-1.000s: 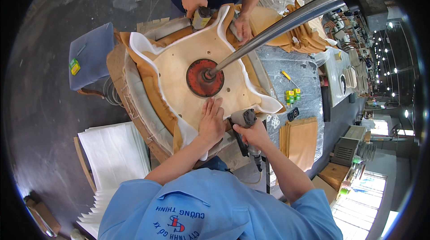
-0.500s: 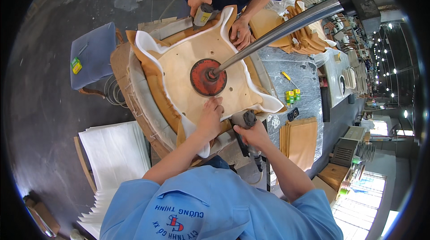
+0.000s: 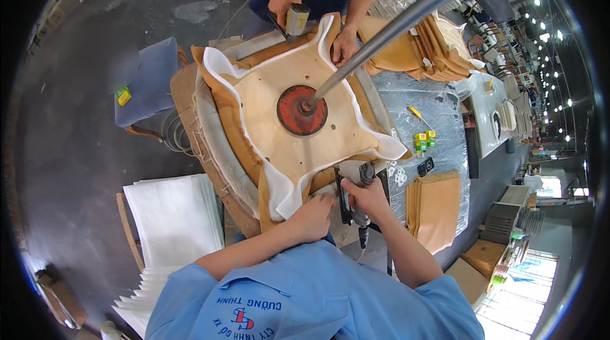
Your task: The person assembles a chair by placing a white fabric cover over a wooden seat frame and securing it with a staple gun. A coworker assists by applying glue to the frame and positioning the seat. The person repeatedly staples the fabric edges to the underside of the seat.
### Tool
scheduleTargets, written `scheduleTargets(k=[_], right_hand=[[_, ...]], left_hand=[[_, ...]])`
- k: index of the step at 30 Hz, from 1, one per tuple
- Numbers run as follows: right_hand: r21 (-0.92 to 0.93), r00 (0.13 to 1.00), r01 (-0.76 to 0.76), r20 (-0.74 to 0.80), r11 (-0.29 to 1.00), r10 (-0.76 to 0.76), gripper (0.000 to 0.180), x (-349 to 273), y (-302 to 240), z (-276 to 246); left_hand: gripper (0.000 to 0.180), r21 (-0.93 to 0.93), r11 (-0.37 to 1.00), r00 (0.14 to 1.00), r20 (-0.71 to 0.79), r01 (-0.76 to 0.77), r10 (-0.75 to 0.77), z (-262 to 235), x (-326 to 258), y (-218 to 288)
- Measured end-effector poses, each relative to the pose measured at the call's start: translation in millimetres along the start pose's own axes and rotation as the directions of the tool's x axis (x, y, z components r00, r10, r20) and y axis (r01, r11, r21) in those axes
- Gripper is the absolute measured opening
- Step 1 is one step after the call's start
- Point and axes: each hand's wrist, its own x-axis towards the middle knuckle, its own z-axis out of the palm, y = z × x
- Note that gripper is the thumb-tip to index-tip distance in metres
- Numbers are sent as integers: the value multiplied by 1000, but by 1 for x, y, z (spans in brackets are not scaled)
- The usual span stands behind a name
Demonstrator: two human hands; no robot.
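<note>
A wooden seat panel [image 3: 254, 111] lies underside up, with white padding [image 3: 279, 197] and a tan cover [image 3: 248, 165] sticking out around its edges. A round red clamp disc [image 3: 293, 121] on a metal rod [image 3: 381, 45] presses on its middle. My left hand [image 3: 312, 216] is closed at the near edge of the cover, fingers curled; what they grip is hidden. My right hand [image 3: 368, 199] is wrapped around a pneumatic staple gun [image 3: 357, 175], its head by the panel's near right edge. Opposite, a co-worker's hand [image 3: 283, 3] holds another staple gun [image 3: 296, 19]; their other hand [image 3: 345, 46] touches the cover.
A padded curved support [image 3: 213, 137] surrounds the panel. On the right, a plastic-covered table [image 3: 394, 92] bears folded tan covers [image 3: 435, 210], small green-yellow boxes [image 3: 426, 142] and a yellow cutter [image 3: 415, 112]. White sheets [image 3: 175, 216] stand left; a blue seat [image 3: 149, 76] lies beyond.
My left hand has moved off the wooden panel toward me, to the cover's near edge, and its fingers have curled. My right hand still holds the staple gun. The whole view has shifted slightly.
</note>
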Motion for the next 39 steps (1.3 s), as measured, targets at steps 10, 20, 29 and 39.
scheduleTargets(k=[10, 20, 29, 39], right_hand=[[212, 992, 36, 108, 977, -60, 18, 12, 39, -47], [178, 982, 13, 183, 984, -46, 22, 18, 51, -79], [177, 985, 89, 131, 980, -113, 24, 5, 76, -84], [89, 944, 324, -88, 942, -317, 57, -30, 118, -56]], left_hand=[[76, 548, 836, 974, -194, 8, 118, 14, -12, -37], [82, 726, 686, 875, -355, 38, 328, 43, 2, -69], [78, 785, 618, 886, -318, 46, 338, 36, -8, -70], [59, 699, 681, 910, -105, -219, 401, 41, 8, -39]])
